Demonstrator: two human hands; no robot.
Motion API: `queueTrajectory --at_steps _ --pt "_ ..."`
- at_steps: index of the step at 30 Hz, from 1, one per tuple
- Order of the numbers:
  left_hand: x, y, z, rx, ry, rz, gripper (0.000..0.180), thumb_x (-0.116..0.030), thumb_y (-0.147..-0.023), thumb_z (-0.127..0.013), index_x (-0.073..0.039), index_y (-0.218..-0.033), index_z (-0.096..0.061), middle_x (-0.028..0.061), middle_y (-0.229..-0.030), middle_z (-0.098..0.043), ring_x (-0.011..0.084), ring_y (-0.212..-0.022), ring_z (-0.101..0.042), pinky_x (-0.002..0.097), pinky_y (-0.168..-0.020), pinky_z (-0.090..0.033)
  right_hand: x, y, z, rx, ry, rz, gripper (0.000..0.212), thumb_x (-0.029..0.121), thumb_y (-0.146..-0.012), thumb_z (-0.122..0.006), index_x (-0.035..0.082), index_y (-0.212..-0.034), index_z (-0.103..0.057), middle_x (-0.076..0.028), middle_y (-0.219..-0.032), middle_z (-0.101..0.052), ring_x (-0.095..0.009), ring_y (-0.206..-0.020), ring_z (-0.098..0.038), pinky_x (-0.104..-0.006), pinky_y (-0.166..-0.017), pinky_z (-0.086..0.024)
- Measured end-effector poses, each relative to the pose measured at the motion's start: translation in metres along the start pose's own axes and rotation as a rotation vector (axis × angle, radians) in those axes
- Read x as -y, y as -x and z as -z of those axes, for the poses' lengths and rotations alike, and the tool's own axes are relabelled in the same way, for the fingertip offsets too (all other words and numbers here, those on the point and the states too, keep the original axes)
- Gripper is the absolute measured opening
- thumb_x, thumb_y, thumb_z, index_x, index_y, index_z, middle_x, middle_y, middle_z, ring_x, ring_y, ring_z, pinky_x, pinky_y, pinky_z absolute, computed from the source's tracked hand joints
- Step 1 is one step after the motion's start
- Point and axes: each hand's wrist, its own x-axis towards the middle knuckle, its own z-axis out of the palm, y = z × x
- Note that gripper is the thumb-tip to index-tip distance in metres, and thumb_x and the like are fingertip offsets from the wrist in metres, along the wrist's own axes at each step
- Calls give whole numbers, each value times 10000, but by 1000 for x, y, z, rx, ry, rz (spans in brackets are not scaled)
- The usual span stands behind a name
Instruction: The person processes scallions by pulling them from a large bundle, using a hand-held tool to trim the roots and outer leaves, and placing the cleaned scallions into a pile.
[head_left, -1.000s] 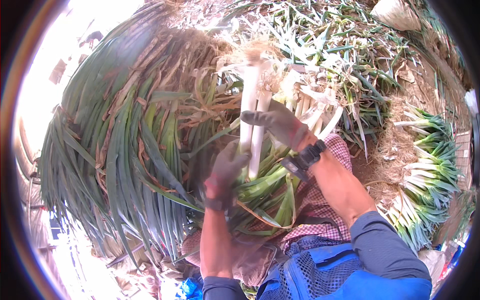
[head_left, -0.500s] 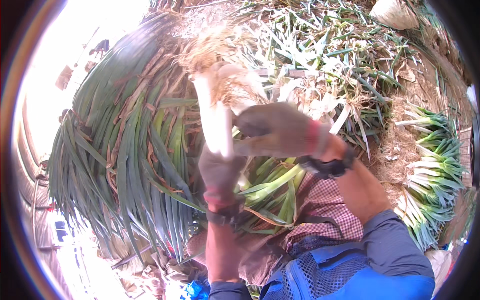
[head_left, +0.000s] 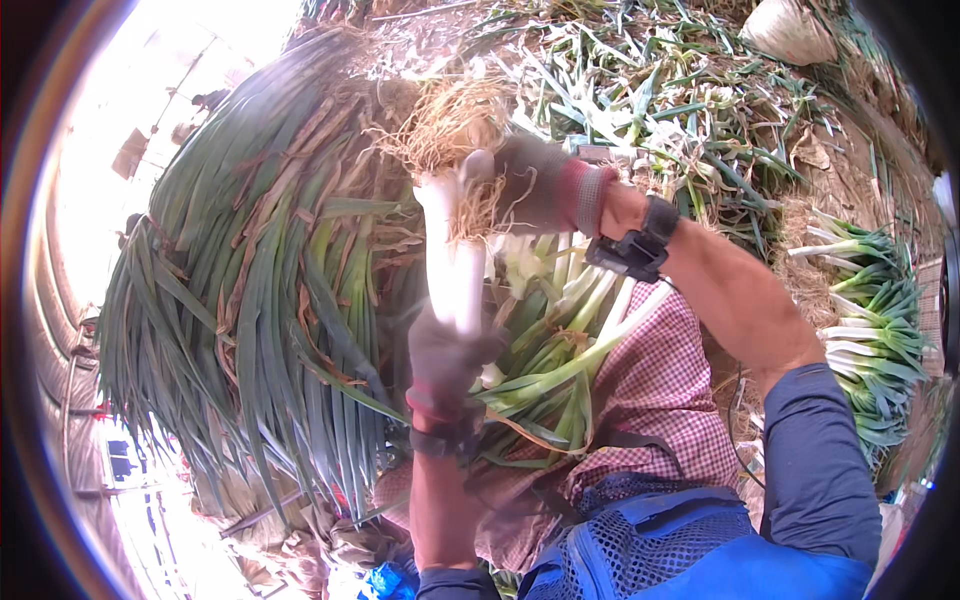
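Observation:
My left hand (head_left: 448, 350), in a dark glove with a red cuff, is wrapped round the white shanks of a few leeks (head_left: 452, 255), held with the roots away from me. My right hand (head_left: 530, 180), gloved the same way, closes on their root end, its thumb lying against the upper shanks. Shaggy tan roots (head_left: 445, 125) spread beyond the fingers, and some hang below the thumb. More leeks (head_left: 540, 375) with pale green stems lie under my hands, across my checked clothing. My right fingertips are partly hidden behind the roots.
A big heap of untrimmed leeks (head_left: 260, 270) fills the left side, leaves toward me. Loose leaf scraps (head_left: 660, 110) cover the ground ahead. Trimmed leeks (head_left: 870, 330) lie in a row at the right. A pale sack (head_left: 790, 30) stands at the far right.
My right hand has moved from beside the lower shanks up and away to the root end and closed there. My left hand has shifted slightly right, still holding the leeks.

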Motion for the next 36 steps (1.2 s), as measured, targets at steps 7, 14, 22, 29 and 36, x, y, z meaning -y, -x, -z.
queueTrajectory --at_steps 7,14,22,29,36 --pt "9 -16 -23 -59 -131 70 431 95 -742 -872 -19 -1130 -722 3 -928 -730 100 -764 -671 289 -678 -573 -131 3 124 -471 778 -499 224 230 -912 -652 98 -974 -822 -150 -785 -750 -329 -650 -694 -493 -668 -563" --pt "27 -19 2 -22 40 151 473 137 -685 -881 -13 -1103 -718 26 -877 -724 134 -726 -677 311 -677 -597 -42 85 147 426 -5 -1130 152 147 -960 -703 35 -1051 -752 -71 -827 -731 -205 -713 -702 -354 -662 -589" --pt "28 -15 2 -38 73 118 424 148 -680 -871 -10 -1032 -695 32 -888 -716 145 -746 -684 327 -693 -608 -36 32 150 474 620 -851 506 262 -914 -797 18 -1344 -690 -183 -1085 -799 -327 -1018 -772 -451 -911 -609" --pt "32 -13 4 -12 172 87 395 100 -742 -880 -21 -1093 -743 27 -928 -751 114 -752 -692 273 -659 -559 -5 42 124 210 78 -733 628 268 -1026 -791 45 -1571 -572 -223 -1402 -736 -277 -974 -801 -389 -895 -692" --pt "40 -12 -3 -48 79 66 442 97 -718 -904 -8 -1106 -719 41 -942 -761 139 -790 -715 323 -724 -619 26 32 17 542 286 -803 290 284 -1073 -593 53 -1158 -745 -204 -1054 -782 -346 -1026 -767 -481 -919 -604"
